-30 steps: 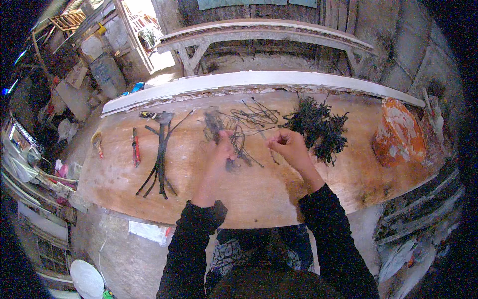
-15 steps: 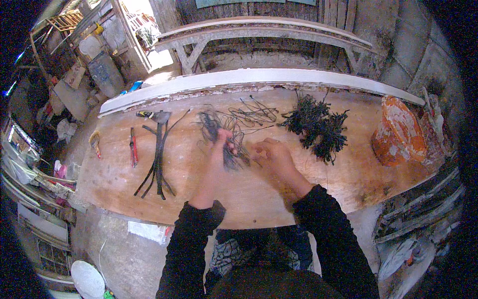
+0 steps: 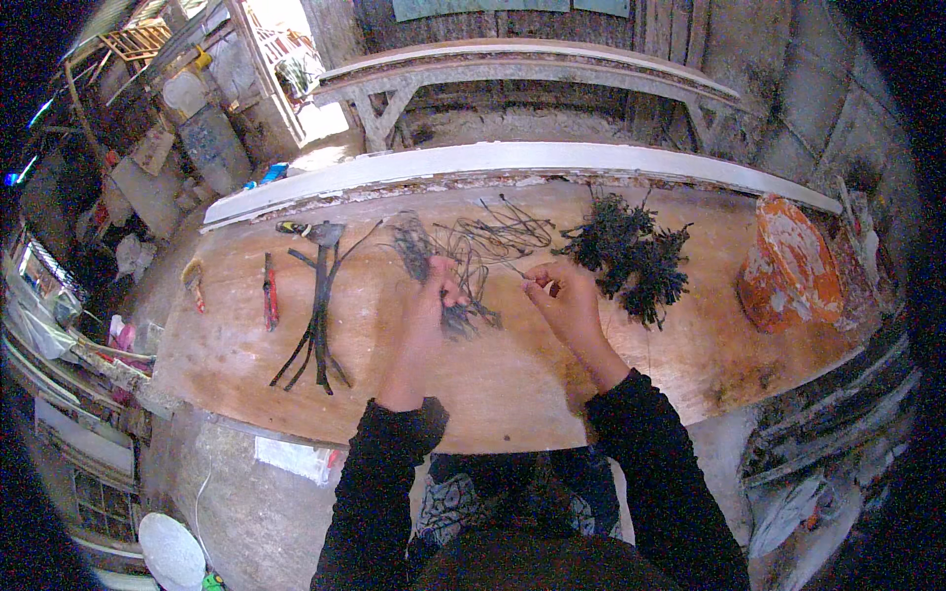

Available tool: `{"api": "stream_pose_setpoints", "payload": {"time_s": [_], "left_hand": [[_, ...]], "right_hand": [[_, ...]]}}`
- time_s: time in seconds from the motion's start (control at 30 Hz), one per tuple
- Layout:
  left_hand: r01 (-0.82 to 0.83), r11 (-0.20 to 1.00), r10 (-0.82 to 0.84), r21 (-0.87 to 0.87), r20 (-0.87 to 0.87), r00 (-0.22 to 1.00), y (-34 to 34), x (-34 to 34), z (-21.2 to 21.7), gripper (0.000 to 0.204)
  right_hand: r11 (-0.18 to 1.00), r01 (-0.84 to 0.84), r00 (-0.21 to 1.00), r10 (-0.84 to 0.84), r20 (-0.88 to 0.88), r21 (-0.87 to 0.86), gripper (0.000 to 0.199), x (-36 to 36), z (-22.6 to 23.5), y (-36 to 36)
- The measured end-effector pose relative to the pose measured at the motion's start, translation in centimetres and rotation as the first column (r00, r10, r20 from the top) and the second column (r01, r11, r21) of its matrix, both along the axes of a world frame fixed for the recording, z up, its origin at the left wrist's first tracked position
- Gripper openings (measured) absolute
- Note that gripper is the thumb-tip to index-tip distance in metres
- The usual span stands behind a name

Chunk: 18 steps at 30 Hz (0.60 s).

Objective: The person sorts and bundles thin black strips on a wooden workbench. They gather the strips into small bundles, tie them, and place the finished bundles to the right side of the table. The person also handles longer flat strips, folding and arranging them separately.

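My left hand [image 3: 440, 284] is closed around a loose bundle of thin dark cords [image 3: 411, 239], whose ends stick out above and below the fist and look blurred. Just right of it, my right hand [image 3: 570, 295] pinches the end of one thin cord [image 3: 512, 267] between thumb and fingertips. Beyond both hands, more thin looped cords [image 3: 503, 232] lie on the wooden tabletop [image 3: 512, 399]. To the right of my right hand sits a heap of short, knotted-looking black pieces [image 3: 631, 248].
On the left lie flat black strips [image 3: 320, 300], a tool with a black-and-yellow handle [image 3: 294, 228], a red-handled tool [image 3: 270, 295] and a brush [image 3: 194, 281]. An orange, white-crusted bucket [image 3: 788, 266] stands at the right. A long white board [image 3: 512, 156] edges the table's far side.
My right hand has moved slightly up and right from beside the left fist, and now shows a cord end in its pinch. The left hand stays closed around the bundle.
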<state>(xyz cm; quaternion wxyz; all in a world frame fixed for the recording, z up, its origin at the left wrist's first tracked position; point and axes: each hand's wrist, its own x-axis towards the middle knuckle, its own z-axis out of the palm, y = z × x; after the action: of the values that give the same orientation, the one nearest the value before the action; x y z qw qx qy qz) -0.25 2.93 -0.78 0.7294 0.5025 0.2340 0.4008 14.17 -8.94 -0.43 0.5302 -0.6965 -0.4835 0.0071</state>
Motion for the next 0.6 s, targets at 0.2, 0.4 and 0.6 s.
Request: {"api": "stream_pose_setpoints", "payload": {"time_s": [0.2,0.4,0.6], "left_hand": [[0.125,0.992,-0.121,0.033,-0.109,0.987,-2.6,0.9,-0.1,0.043],[0.122,0.991,-0.126,-0.048,-0.094,0.988,-2.1,0.7,0.0,0.028],[0.041,0.981,0.024,-0.192,0.322,0.946,-0.1,-0.1,0.5,0.026]], "right_hand": [[0.986,-0.144,0.990,0.143,0.016,0.079,0.008,-2.4,1.0,-0.4],[0.957,-0.282,0.948,0.288,0.132,-0.063,0.010,-3.4,0.9,-0.4],[0.962,-0.245,0.958,0.259,0.124,-0.121,0.015,-3.2,0.4,0.0]]}}
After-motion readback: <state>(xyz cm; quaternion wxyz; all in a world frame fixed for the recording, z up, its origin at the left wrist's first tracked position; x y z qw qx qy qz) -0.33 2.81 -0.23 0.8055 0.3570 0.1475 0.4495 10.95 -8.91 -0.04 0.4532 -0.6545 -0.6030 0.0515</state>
